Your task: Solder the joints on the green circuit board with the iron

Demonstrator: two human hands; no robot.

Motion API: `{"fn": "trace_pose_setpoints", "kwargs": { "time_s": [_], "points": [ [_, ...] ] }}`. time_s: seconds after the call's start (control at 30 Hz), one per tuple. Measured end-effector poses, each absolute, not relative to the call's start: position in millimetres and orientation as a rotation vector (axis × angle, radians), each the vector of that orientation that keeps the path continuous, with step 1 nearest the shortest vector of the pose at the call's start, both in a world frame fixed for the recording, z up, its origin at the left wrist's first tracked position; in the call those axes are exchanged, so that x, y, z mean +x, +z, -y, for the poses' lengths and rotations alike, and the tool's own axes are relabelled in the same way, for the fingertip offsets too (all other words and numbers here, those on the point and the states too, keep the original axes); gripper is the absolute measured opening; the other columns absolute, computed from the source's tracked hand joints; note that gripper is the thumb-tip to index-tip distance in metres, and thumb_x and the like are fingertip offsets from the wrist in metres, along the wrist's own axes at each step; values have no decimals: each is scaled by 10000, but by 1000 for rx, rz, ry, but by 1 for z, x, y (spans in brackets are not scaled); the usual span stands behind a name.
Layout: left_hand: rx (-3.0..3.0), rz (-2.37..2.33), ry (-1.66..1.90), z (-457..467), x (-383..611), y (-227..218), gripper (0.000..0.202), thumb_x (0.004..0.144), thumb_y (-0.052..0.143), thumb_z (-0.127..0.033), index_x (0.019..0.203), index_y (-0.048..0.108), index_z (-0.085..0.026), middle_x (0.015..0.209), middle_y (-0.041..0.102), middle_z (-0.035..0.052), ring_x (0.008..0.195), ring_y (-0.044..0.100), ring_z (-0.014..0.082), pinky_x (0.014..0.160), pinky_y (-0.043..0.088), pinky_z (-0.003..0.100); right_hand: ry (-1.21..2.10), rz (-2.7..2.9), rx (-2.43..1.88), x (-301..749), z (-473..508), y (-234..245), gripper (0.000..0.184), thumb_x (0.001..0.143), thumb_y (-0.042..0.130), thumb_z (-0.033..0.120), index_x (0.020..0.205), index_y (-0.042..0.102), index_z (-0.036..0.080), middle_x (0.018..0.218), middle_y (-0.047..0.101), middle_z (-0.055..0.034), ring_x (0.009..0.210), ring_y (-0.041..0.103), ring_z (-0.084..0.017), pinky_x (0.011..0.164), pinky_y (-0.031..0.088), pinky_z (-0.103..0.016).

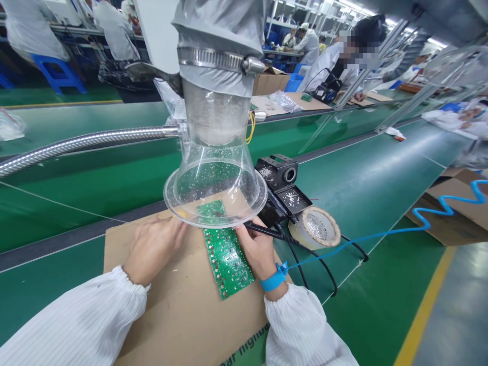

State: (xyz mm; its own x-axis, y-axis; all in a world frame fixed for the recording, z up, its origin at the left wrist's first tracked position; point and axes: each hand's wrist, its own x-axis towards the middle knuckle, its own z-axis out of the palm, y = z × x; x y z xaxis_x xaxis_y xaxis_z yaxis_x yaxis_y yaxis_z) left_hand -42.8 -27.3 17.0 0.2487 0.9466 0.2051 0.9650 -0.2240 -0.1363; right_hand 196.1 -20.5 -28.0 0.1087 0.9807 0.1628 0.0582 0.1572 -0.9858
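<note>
A green circuit board (229,262) lies on a sheet of cardboard (168,315), its far part seen through a clear fume hood (215,188). My right hand (257,249) is closed round the black handle of a soldering iron (267,231) over the board's right edge. The iron's tip is hard to make out behind the hood's rim. On the board's left, my left hand (156,246) has its fingers pinched together at the rim. A bit of yellow shows by its fingertips, but what they hold is unclear.
Right of the hood stands a black soldering iron stand (280,185) with solder bits, beside a round pot (316,227). A blue coiled cord (366,237) runs from my wristband (274,278). A metal flexible arm (87,141) crosses on the left. Co-workers sit beyond the bench.
</note>
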Motion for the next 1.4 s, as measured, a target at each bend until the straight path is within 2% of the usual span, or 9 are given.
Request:
{"fn": "trace_pose_setpoints", "kwargs": {
  "time_s": [0.17,0.43,0.63,0.8,1.13,1.4],
  "points": [
    [-2238,1852,7,29,-40,18,366,1028,391,-352,881,699,-223,681,717,73,642,692,266,529,263,322,981,1264,-1209,198,22,-26,231,921,711,413,1073,743,242,1062,770,-56,941,714,-230,855,591,-382],
    [-2278,1818,-30,30,-40,14,306,1021,433,-335,971,718,-235,697,741,71,655,705,272,533,214,322,985,1252,-1197,198,21,-30,243,919,716,418,1089,739,245,1089,774,-55,974,720,-240,896,584,-400],
    [-2279,1838,17,30,-39,16,316,1024,432,-346,976,726,-242,730,754,73,672,715,289,534,214,325,976,1288,-1221,199,21,-28,227,929,701,399,1078,740,232,1049,765,-55,915,703,-227,828,573,-371],
    [-2293,1852,20,29,-38,17,320,1020,434,-347,976,730,-235,765,762,79,691,716,289,536,236,322,978,1272,-1191,199,22,-27,211,926,707,381,1082,741,242,1089,762,-52,977,702,-229,883,568,-378],
    [-2368,1862,69,27,-34,18,429,1044,341,-383,956,731,-228,834,768,89,691,710,278,547,294,321,977,1225,-1197,199,22,-30,236,914,727,414,1072,743,240,1059,779,-55,982,725,-241,876,586,-390],
    [-2370,1883,103,26,-31,20,396,1041,371,-385,971,730,-232,817,768,84,703,716,272,549,294,311,945,1214,-1204,199,20,-34,221,920,722,408,1069,747,246,1071,773,-52,957,721,-229,865,584,-379]
  ]
}}
